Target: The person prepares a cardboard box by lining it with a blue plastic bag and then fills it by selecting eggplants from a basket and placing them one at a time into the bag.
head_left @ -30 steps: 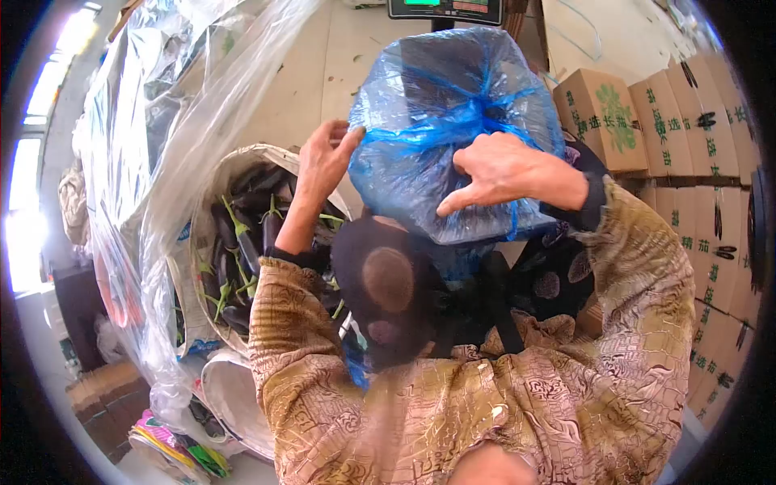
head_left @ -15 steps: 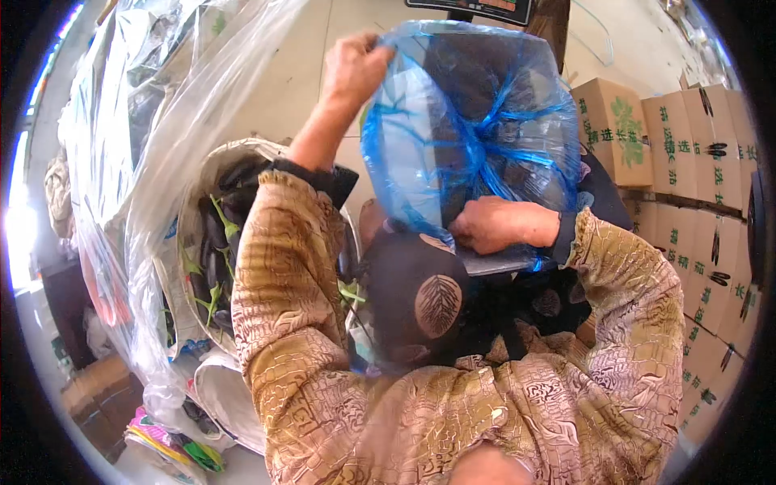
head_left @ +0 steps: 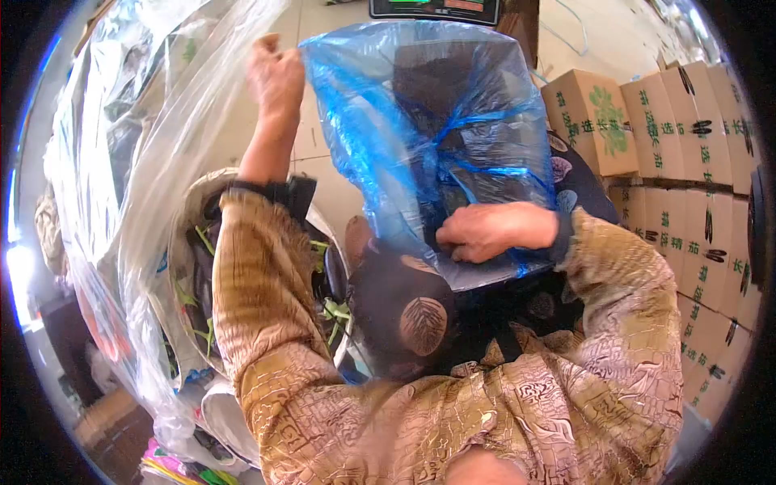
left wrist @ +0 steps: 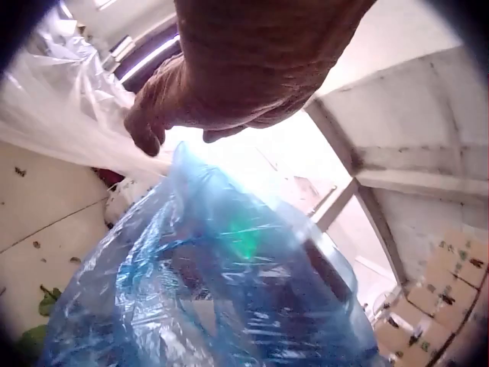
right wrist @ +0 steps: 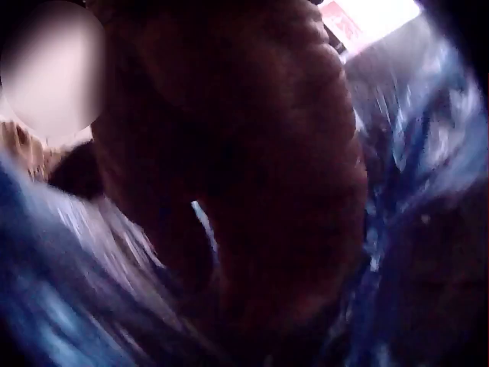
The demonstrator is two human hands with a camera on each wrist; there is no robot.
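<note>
A thin blue plastic bag (head_left: pixel 347 121) covers a dark, boxy bulk in front of the person, with gathered folds near its middle. My left hand (head_left: pixel 277 81) is raised at the bag's far left corner, which is drawn to a point right at the fingers. From the left wrist view, the peak of the bag (left wrist: pixel 182 176) rises between thumb and fingertips. My right hand (head_left: pixel 493 230) has its fingers curled at the near edge, pinching the plastic. Thumb and finger nearly meet in the dark right wrist view, and blue film (right wrist: pixel 99 260) lies around them.
A sack (head_left: pixel 194 190) of eggplants with green stems (head_left: pixel 335 311) stands at the left, partly hidden by the left sleeve. Clear plastic sheeting (head_left: pixel 145 162) hangs beside it. Cardboard boxes (head_left: pixel 598 121) are stacked at the right. A scale (head_left: pixel 436 10) stands beyond the bag.
My left hand first lay at the bag's left side, then took its far corner and drew it out leftwards. The right hand moved down to the near edge and curled. The bag has spread wider.
</note>
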